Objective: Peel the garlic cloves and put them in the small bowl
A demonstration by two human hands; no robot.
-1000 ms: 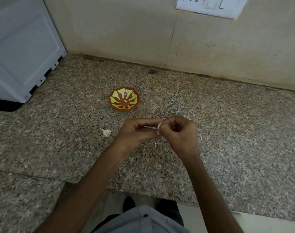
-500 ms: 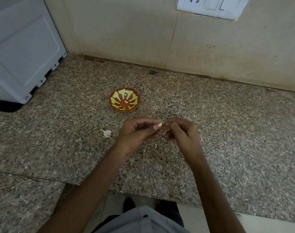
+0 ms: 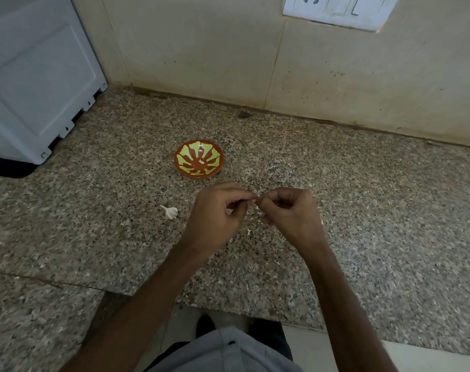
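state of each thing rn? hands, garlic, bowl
left hand, pinching the garlic clove
right hand, pinching the same clove
garlic clove, mostly hidden between both hands
small bowl, upright on granite counter, pale bit inside
garlic bulb piece, lying on counter, untouched
skin scrap, loose on counter

We count two hands, the left hand (image 3: 217,214) and the right hand (image 3: 291,212), pinching what looks like one clove (image 3: 255,201), though it barely shows. We find one small bowl (image 3: 213,157) with one pale piece (image 3: 201,162) inside, one garlic cluster (image 3: 171,212), one scrap of skin (image 3: 250,231), one switch plate (image 3: 335,9) and one white appliance (image 3: 35,76).
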